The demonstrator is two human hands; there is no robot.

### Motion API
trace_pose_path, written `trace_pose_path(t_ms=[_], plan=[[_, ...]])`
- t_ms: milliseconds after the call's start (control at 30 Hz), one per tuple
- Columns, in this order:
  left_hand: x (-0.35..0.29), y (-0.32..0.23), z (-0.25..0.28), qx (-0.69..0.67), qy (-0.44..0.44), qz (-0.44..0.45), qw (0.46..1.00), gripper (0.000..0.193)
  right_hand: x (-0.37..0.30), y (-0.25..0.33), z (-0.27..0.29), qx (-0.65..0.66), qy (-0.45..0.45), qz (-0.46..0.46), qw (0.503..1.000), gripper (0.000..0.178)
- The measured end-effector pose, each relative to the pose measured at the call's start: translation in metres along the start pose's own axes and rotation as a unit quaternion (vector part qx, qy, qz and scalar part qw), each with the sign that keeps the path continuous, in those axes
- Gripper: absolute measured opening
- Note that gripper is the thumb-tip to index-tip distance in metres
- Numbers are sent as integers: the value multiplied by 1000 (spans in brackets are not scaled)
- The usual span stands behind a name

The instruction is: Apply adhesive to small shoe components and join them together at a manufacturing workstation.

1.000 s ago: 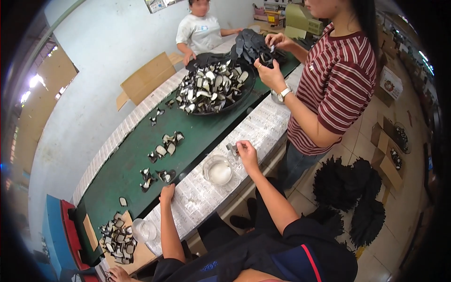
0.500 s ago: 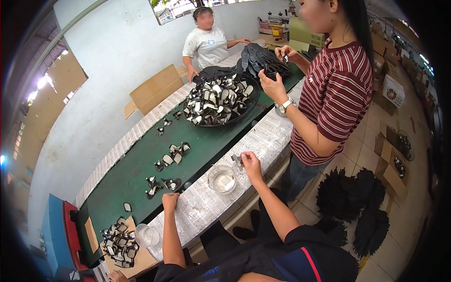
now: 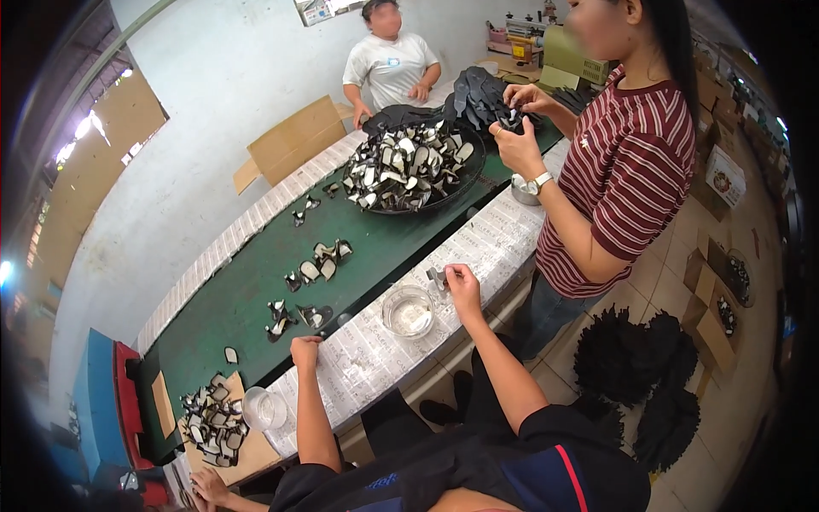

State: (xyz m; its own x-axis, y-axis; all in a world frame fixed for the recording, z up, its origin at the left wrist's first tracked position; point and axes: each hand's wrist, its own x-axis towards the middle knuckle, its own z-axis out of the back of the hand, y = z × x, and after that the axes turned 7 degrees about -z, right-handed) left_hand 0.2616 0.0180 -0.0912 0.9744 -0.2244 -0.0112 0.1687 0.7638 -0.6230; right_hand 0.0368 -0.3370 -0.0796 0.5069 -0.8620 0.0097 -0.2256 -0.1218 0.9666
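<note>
My right hand [image 3: 463,288] is closed in a pinch on a small grey piece [image 3: 437,278], held above the paper-covered ledge. A round clear bowl [image 3: 408,312] with something pale in it stands just left of that hand. My left hand [image 3: 305,351] is closed at the ledge beside the green belt; what its fingers hold, if anything, is hidden. Beyond it on the belt lie small black parts with pale oval faces [image 3: 317,316], and farther off a cluster of similar parts [image 3: 327,260].
A black basket [image 3: 478,166] heaped with such parts stands on the green belt [image 3: 256,294]. A second clear bowl [image 3: 264,408] sits near a pile [image 3: 213,422] at left. Two co-workers stand around the belt; another person's hand [image 3: 209,486] shows lower left. Black bundles [image 3: 627,354] lie on the floor.
The whole view has shifted slightly. My hands stay near the same places, the right still pinching the grey piece. The far co-worker's one hand has drawn in toward the body.
</note>
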Motion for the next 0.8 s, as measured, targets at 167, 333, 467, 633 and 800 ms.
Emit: trace_pose_path(t_ms=[167,333,467,633,800], plan=[[-4,0,16,120,-23,84,989,30,-1,10,-9,5,18,-3,1000,21],[11,-27,9,149,117,172,967,53,1,6,-5,6,9,-1,1000,21],[30,-25,2,187,248,252,917,59,-3,7,-3,18,7,-2,1000,20],[90,83,-32,166,239,197,936,34,-6,9,-10,35,32,11,999,19],[79,93,-22,132,146,199,960,32,-9,6,-15,44,36,29,998,19]])
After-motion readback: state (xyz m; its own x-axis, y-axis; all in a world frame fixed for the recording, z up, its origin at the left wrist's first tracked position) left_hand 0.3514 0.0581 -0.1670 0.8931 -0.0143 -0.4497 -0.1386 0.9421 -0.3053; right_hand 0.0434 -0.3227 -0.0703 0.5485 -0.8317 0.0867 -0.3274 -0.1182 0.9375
